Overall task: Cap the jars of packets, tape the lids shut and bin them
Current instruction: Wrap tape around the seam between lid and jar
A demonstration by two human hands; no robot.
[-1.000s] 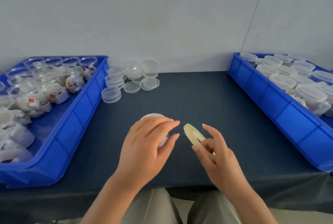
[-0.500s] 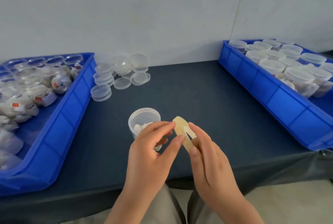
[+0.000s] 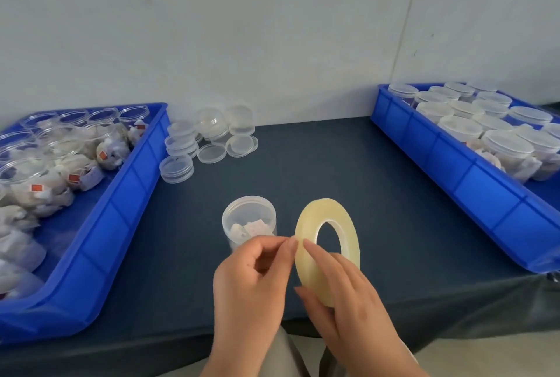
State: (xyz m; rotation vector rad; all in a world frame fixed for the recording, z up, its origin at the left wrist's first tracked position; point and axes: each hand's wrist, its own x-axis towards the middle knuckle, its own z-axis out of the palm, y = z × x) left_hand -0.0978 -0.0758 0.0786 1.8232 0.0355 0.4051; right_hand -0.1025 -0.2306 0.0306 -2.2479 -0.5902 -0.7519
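one tape roll [image 3: 307,231], pale yellowish and see-through with a white core, is held up on edge over the near side of the dark table [image 3: 333,164]. right hand [image 3: 348,294] grips its lower rim, fingers curled round it. left hand [image 3: 251,282] has thumb and forefinger pinched right at the roll's left edge, other fingers tucked in. the clear jar [image 3: 248,219] with white packets inside stands upright just behind the left hand, just left of the roll.
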